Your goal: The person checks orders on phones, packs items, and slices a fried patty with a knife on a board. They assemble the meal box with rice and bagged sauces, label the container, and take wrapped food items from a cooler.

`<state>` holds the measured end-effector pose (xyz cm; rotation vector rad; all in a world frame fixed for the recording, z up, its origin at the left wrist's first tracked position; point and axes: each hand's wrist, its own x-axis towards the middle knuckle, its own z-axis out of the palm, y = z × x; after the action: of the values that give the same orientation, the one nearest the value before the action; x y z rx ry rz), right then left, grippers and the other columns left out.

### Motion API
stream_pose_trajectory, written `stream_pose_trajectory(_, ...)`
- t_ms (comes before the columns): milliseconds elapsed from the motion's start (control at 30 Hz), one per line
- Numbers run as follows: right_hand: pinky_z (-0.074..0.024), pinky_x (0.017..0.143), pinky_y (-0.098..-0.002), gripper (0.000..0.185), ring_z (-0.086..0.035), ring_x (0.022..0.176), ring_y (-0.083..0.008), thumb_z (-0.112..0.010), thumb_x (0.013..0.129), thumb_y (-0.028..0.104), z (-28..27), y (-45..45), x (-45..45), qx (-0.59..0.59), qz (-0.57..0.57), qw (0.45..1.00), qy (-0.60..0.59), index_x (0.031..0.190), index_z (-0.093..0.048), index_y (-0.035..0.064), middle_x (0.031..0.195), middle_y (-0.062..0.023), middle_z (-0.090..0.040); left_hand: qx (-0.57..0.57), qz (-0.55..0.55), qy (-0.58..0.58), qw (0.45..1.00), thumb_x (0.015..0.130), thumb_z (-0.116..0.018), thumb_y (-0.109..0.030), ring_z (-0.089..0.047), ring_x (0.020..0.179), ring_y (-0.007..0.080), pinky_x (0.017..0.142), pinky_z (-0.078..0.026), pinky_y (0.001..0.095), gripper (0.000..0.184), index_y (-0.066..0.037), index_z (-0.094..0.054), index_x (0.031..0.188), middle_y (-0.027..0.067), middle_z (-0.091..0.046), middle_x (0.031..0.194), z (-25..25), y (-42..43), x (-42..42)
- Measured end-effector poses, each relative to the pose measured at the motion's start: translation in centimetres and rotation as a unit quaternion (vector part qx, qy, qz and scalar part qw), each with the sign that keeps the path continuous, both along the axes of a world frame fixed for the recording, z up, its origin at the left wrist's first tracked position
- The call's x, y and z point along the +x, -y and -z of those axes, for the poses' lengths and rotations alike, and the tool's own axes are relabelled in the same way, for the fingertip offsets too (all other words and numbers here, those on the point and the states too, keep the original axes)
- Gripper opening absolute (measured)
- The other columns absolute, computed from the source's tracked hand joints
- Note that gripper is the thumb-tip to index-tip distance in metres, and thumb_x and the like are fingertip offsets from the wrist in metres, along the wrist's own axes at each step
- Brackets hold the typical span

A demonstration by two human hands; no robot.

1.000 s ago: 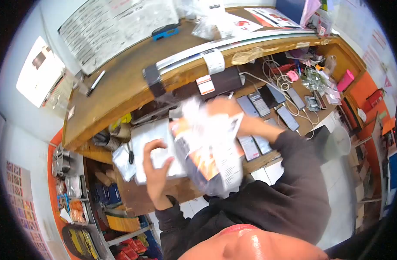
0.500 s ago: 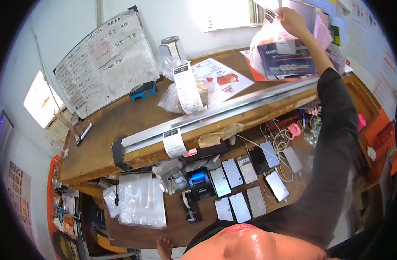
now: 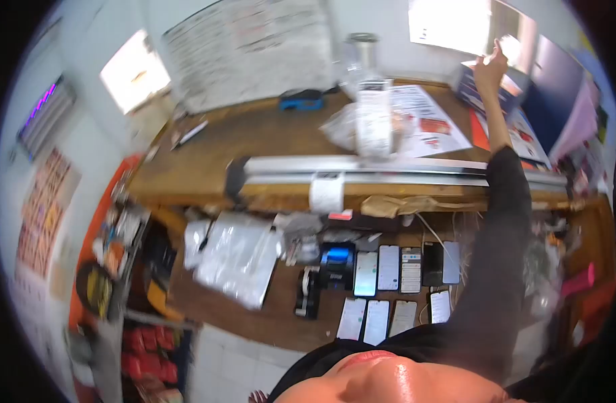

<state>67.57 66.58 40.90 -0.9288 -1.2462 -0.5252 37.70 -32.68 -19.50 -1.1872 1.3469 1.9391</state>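
My right hand (image 3: pixel 491 70) reaches far across the raised counter to its back right, below the window. It overlaps a dark blue box (image 3: pixel 466 87), and a bright white patch lies beside the fingers. The fingers are blurred; one points up, and I cannot tell whether they still grip the plastic bag around the box. Only the fingertips of my left hand (image 3: pixel 257 396) show at the bottom edge, apart and with nothing seen in them. Near the right forearm, printed sheets (image 3: pixel 425 127) and a clear bag with a long paper receipt (image 3: pixel 374 121) lie on the counter.
A metal rail (image 3: pixel 362 164) runs along the counter's front edge. On the lower shelf lie several phones (image 3: pixel 366 274), a small black printer (image 3: pixel 337 265), a tape dispenser (image 3: pixel 307 292) and clear plastic bags (image 3: pixel 237 258). A whiteboard (image 3: pixel 251 54) leans at the back.
The view has swung, so the counter sits lower and further right. My right hand and the blue box have moved back towards the window. My left hand has dropped almost out of view.
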Motion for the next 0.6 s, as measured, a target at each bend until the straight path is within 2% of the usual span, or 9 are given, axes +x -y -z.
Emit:
stream_pose_trajectory(67, -0.0454, 0.085, -0.0404, 0.040, -0.053, 0.102, -0.0317, -0.060, 0.085, 0.009, -0.3, 10.9, -7.9, 0.054, -0.176, 0.983, 0.017, 0.122, -0.050, -0.0008, 0.108, -0.0181, -0.058, 0.072, -0.124, 0.000, 0.990, 0.091, -0.043, -0.051, -0.047, 0.121, 0.0200, 0.096, -0.039, 0.0444, 0.049, -0.021, -0.048, 0.129, -0.0023, -0.048, 0.132, 2.2, 5.6, 3.6)
stream_pose_trajectory(100, -0.0451, 0.084, -0.0405, 0.029, -0.055, 0.098, -0.0321, -0.059, 0.085, 0.007, 1.4, 18.3, -11.6, 0.088, -0.241, 0.965, 0.059, 0.113, -0.054, -0.0005, 0.103, -0.0175, -0.059, 0.046, -0.162, -0.085, 0.982, 0.090, -0.046, -0.047, -0.048, 0.120, 0.0187, 0.097, -0.041, 0.0449, 0.049, -0.021, -0.045, 0.132, -0.0021, -0.045, 0.136, 3.0, 6.5, 7.9)
stream_pose_trajectory(200, -0.0459, 0.077, -0.0410, 0.010, -0.060, 0.084, -0.0315, -0.059, 0.082, 0.001, 9.6, 40.1, -21.9, 0.102, -0.490, 0.855, 0.134, 0.090, -0.064, 0.0042, 0.090, -0.0128, -0.063, 0.064, -0.204, -0.062, 0.975, 0.094, -0.038, -0.040, -0.048, 0.122, 0.0212, 0.097, -0.042, 0.0480, 0.043, -0.020, -0.045, 0.131, 0.0004, -0.047, 0.134, 4.1, 9.3, 16.0)
stream_pose_trajectory(267, -0.0482, 0.069, -0.0365, 0.013, -0.061, 0.075, -0.0252, -0.067, 0.070, 0.004, 16.7, 53.7, -25.7, 0.123, -0.695, 0.644, 0.296, 0.080, -0.070, 0.0125, 0.088, -0.0100, -0.064, 0.073, -0.216, -0.016, 0.973, 0.096, -0.035, -0.038, -0.048, 0.123, 0.0241, 0.097, -0.042, 0.0504, 0.041, -0.019, -0.046, 0.130, 0.0024, -0.049, 0.132, 4.5, 9.7, 20.8)
stream_pose_trajectory(300, -0.0496, 0.063, -0.0343, 0.013, -0.061, 0.072, -0.0240, -0.069, 0.071, 0.004, 20.9, 60.8, -27.6, 0.118, -0.768, 0.557, 0.293, 0.082, -0.070, 0.0101, 0.088, -0.0120, -0.063, 0.112, -0.232, -0.001, 0.966, 0.095, -0.044, -0.028, -0.053, 0.115, 0.0223, 0.094, -0.045, 0.0493, 0.030, -0.020, -0.051, 0.123, 0.0015, -0.054, 0.121, 3.3, 9.8, 23.2)
stream_pose_trajectory(333, -0.0503, 0.058, -0.0323, 0.016, -0.061, 0.071, -0.0233, -0.070, 0.070, 0.002, 23.0, 68.7, -28.1, 0.047, -0.839, 0.446, 0.308, 0.085, -0.070, 0.0085, 0.089, -0.0122, -0.063, 0.141, -0.226, -0.015, 0.964, 0.095, -0.044, -0.028, -0.052, 0.117, 0.0243, 0.095, -0.043, 0.0497, 0.034, -0.018, -0.047, 0.128, 0.0032, -0.051, 0.127, 4.0, 10.8, 26.0)
stream_pose_trajectory(367, -0.0502, 0.059, -0.0298, 0.031, -0.059, 0.069, -0.0213, -0.067, 0.064, -0.009, 26.9, 75.7, -28.3, 0.051, -0.869, 0.376, 0.316, 0.089, -0.070, 0.0098, 0.093, -0.0112, -0.061, 0.170, -0.220, -0.029, 0.960, 0.095, -0.044, -0.027, -0.052, 0.119, 0.0262, 0.095, -0.042, 0.0500, 0.040, -0.017, -0.043, 0.134, 0.0050, -0.048, 0.133, 4.3, 11.8, 28.5)
stream_pose_trajectory(467, -0.0509, 0.061, -0.0310, 0.030, -0.060, 0.075, -0.0232, -0.063, 0.071, -0.007, 30.7, 93.5, -25.2, 0.021, -0.906, 0.168, 0.388, 0.094, -0.067, 0.0114, 0.108, -0.0139, -0.057, 0.151, -0.338, -0.023, 0.929, 0.096, -0.042, -0.027, -0.051, 0.119, 0.0259, 0.095, -0.042, 0.0490, 0.040, -0.017, -0.041, 0.135, 0.0042, -0.048, 0.133, 3.4, 13.9, 36.0)
stream_pose_trajectory(600, -0.0521, 0.069, -0.0379, 0.026, -0.061, 0.085, -0.0290, -0.059, 0.077, -0.002, 40.8, 106.1, -24.8, -0.050, -0.833, 0.040, 0.550, 0.099, -0.065, 0.0109, 0.118, -0.0139, -0.052, 0.087, -0.545, -0.010, 0.834, 0.096, -0.041, -0.027, -0.055, 0.114, 0.0255, 0.092, -0.044, 0.0475, 0.042, -0.016, -0.041, 0.137, 0.0040, -0.052, 0.127, 3.3, 19.0, 42.0)
